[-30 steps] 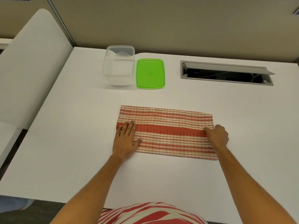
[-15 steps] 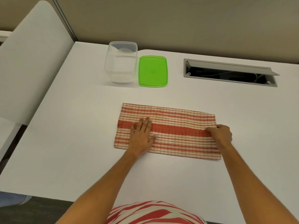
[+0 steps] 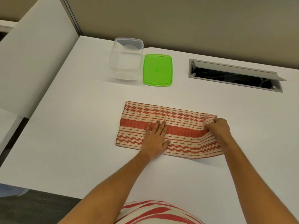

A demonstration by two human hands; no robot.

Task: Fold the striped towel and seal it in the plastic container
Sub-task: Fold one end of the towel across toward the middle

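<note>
The red-and-cream striped towel [image 3: 181,125] lies as a long folded strip on the white table [image 3: 80,126]. My left hand [image 3: 156,138] rests flat on its middle-left part, fingers spread. My right hand [image 3: 218,126] pinches the towel's right end, which is lifted and bunched off the table. The clear plastic container [image 3: 126,59] stands open at the back of the table, with its green lid [image 3: 157,70] lying flat just to its right.
A grey cable hatch [image 3: 234,75] with its flap open is set into the table at the back right. A white partition panel [image 3: 37,62] rises along the left edge, and a beige wall runs behind the table.
My left hand has slid right along the towel from its left end to the middle. My right hand has gripped the right end and raised it off the table.
</note>
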